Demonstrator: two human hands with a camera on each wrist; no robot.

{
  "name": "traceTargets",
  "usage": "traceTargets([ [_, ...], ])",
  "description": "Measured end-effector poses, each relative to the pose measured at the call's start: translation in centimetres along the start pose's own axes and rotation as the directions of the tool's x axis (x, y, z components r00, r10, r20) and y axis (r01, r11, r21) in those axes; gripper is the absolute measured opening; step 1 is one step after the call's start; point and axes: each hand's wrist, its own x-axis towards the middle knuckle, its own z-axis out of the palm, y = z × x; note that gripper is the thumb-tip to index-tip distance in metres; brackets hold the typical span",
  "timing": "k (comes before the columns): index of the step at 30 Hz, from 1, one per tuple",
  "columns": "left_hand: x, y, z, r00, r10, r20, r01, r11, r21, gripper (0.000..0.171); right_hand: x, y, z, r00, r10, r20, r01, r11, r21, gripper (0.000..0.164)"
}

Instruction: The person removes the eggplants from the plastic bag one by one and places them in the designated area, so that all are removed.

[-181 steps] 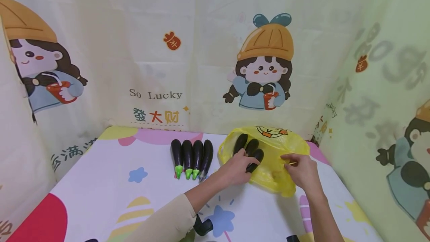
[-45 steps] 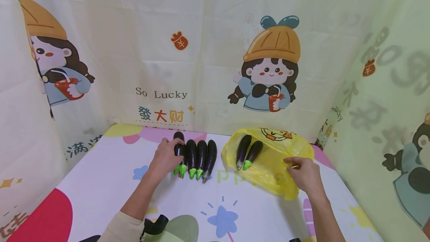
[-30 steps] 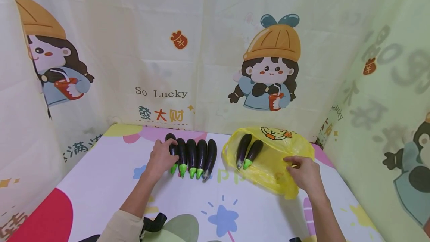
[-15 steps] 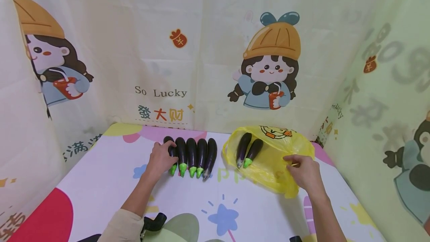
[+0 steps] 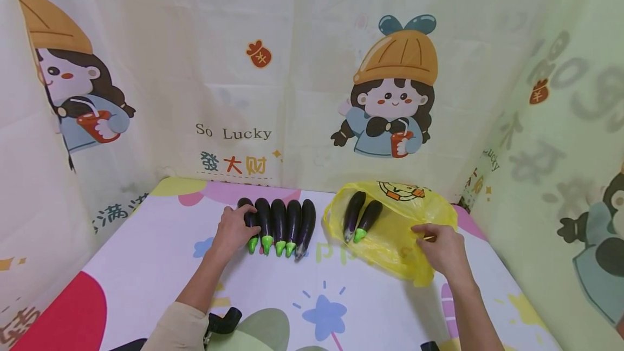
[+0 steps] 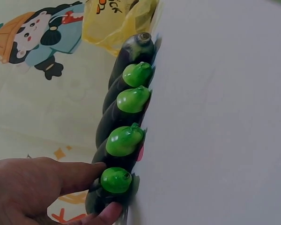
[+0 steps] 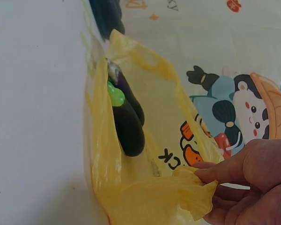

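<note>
My left hand (image 5: 233,230) holds the leftmost eggplant (image 5: 251,222) between thumb and fingers, at the left end of a row on the table. Several more dark eggplants (image 5: 279,221) lie side by side against it; most stems are green, while the rightmost eggplant (image 5: 306,226) has a dull dark one. In the left wrist view the thumb lies beside the green stem (image 6: 116,180). To the right, a yellow plastic bag (image 5: 397,248) lies with its mouth spread, two eggplants (image 7: 129,129) inside. My right hand (image 5: 442,251) pinches the bag's edge, clearly seen in the right wrist view.
The patterned white tablecloth (image 5: 273,291) covers the table. Printed curtains (image 5: 312,96) hang close behind it and on both sides. Black camera mounts (image 5: 225,321) show near the wrists at the bottom.
Six seconds ago my left hand was in the bag gripping a third eggplant. It has carried that eggplant left and lowered it at the row's left end. The right hand has stayed on the bag.
</note>
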Motion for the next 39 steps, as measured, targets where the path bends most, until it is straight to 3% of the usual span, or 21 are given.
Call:
traceTargets([
  [24,-0.06,0.55,-0.24,1.0,-0.022,0.022,0.021,0.998,0.056,0.044,0.08,0.05,-0.12,1.0,0.006,0.01,-0.006,1.0,0.004,0.028],
  [39,-0.43,0.73,-0.46,1.0,0.009,0.0,-0.009,0.998,0.06,0.043,0.04,0.04,-0.02,1.0,-0.011,-0.008,0.01,1.0,-0.004,0.027],
])
